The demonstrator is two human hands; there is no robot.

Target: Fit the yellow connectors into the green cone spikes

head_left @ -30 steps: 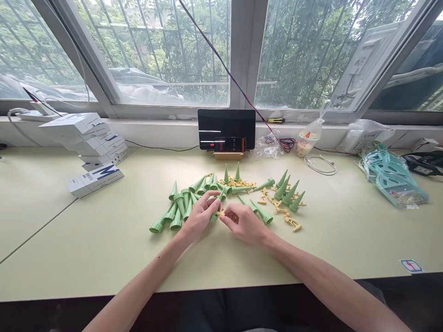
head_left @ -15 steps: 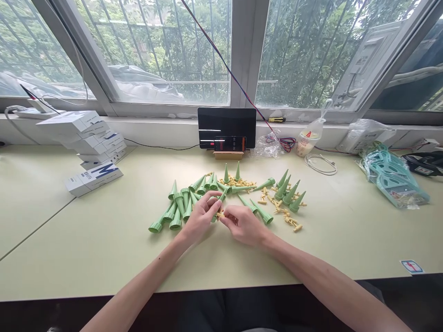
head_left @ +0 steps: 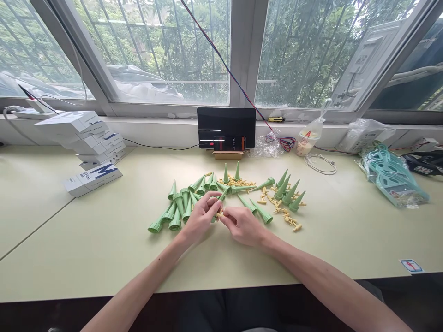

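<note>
My left hand (head_left: 204, 213) is closed round a green plastic spike (head_left: 223, 194), whose pointed tip slants up and away past the fingers. Beside it, my right hand (head_left: 244, 225) pinches a small yellow plastic peg (head_left: 219, 214) against the spike's side; how far the peg sits in the spike is hidden by the fingers. Many more green spikes (head_left: 179, 201) lie heaped left of my hands. Two loose spikes (head_left: 263, 213) lie just beyond my right hand. Small yellow pegs (head_left: 242, 183) form a pile behind the hands, and others (head_left: 292, 223) are scattered to the right.
Several green spikes (head_left: 287, 191) stand upright at the right. A phone (head_left: 230, 143) leans on a dark tablet (head_left: 226, 121) at the back. White boxes (head_left: 79, 133) are stacked at the left. Bagged turquoise plastic pieces (head_left: 394, 177) and a white cable (head_left: 320, 164) lie right.
The hands stay together with the spike and peg, almost unmoved. The view has shifted very slightly.
</note>
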